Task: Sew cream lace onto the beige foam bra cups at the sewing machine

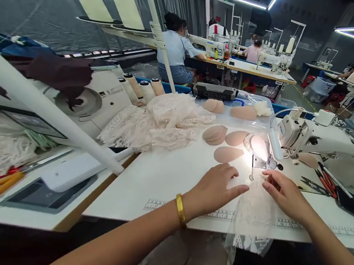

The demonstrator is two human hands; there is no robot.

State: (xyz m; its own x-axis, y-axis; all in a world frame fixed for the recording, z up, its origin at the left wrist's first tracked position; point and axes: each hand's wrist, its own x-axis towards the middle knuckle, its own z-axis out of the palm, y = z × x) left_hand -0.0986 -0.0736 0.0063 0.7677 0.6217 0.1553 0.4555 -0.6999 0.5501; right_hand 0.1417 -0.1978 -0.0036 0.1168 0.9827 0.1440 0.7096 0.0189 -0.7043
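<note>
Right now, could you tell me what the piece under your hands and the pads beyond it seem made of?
Piece: looks like pale lace fabric, matte and semi-sheer, with an openwork pattern. Pads: probably moulded foam, beige, smooth, matte, domed.

I see a white table (170, 180) carrying a lace piece (254, 215), a lace heap (159, 124), beige cups (228, 153), a sewing machine (313, 137), red snips (327, 182)
</note>
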